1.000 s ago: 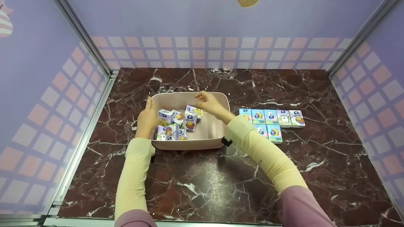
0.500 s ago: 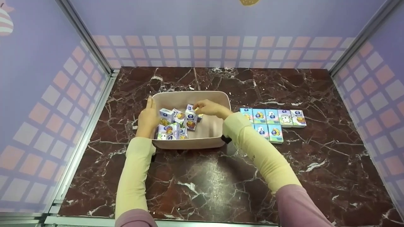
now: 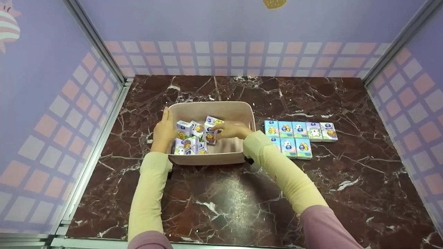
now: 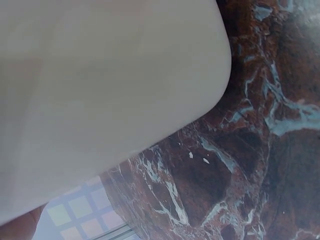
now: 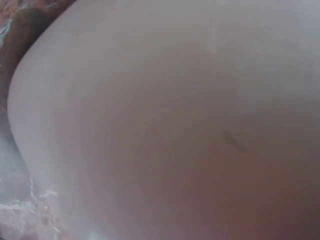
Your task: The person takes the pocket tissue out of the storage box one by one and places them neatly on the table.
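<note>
In the head view, my left hand (image 3: 164,132) rests on the left side of a pale pink bin (image 3: 207,159), its fingers straight along the rim. My right hand (image 3: 232,130) reaches into the bin, fingertips right at the side of a small printed tissue pack (image 3: 209,138). Behind this one lies another tissue pack (image 3: 211,120), partly covered. Several more tissue packs (image 3: 187,144) lie jumbled in the bin's left half. The left wrist view shows the bin's outer wall (image 4: 125,75) up close; the right wrist view shows only its blurred wall (image 5: 150,125).
Right of the bin, several tissue packs (image 3: 304,148) lie flat in two neat rows, partly behind the right sleeve (image 3: 287,173). The dark red marble table (image 3: 214,207) is bounded by lilac panels (image 3: 235,20) at the back and sides.
My right hand has moved down from above the bin to the rear tissue pack, then forward to the pack in front. My left hand has stayed at the bin's left side.
</note>
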`<move>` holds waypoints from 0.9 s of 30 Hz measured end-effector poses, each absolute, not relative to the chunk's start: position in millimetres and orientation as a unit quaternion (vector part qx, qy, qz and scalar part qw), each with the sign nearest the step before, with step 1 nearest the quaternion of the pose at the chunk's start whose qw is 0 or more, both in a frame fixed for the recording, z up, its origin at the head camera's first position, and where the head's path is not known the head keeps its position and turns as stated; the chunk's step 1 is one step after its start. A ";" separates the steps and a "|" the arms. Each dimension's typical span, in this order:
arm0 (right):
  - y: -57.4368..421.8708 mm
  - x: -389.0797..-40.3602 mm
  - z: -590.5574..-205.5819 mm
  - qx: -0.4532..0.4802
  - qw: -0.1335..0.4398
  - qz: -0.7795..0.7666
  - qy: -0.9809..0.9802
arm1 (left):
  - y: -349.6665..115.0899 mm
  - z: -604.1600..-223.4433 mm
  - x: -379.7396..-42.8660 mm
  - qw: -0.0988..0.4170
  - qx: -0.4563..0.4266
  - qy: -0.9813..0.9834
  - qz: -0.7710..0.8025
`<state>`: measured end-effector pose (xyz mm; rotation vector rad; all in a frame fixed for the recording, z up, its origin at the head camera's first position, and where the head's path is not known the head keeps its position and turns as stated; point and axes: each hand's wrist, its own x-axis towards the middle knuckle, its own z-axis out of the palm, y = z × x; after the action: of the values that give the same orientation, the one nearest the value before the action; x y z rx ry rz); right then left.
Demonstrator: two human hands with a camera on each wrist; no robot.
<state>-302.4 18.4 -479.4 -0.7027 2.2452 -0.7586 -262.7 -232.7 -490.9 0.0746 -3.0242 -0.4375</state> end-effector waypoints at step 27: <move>12.0 -296.0 -488.5 -0.315 0.173 -0.313 0.879 | -231.9 -491.2 -262.9 0.048 0.025 -0.988 -0.145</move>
<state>-296.0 12.0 -488.5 -0.8949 2.4941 -0.8885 -262.9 -231.9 -491.2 0.0754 -3.0120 -0.4413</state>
